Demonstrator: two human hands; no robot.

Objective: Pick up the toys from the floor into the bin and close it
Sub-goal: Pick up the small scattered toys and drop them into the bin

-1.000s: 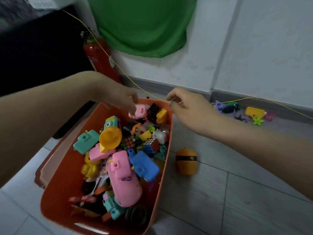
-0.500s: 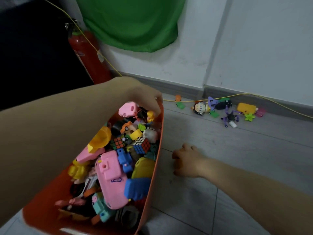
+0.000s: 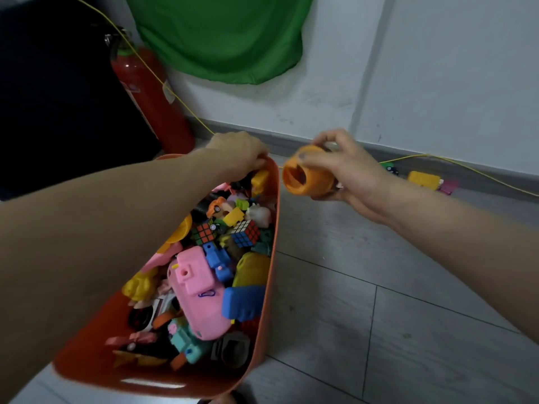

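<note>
The right hand gripped an orange toy just right of the bin; the left hand gripped the far rim. Next, the toy probably needed dropping inside.

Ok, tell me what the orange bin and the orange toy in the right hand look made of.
Orange bin: likely moulded plastic, smooth and glossy, with a bright glare on its near rim. Orange toy: probably hollow plastic, matte, with thin walls around its open end.

Orange bin, orange toy, green cloth, prob. red extinguisher.
</note>
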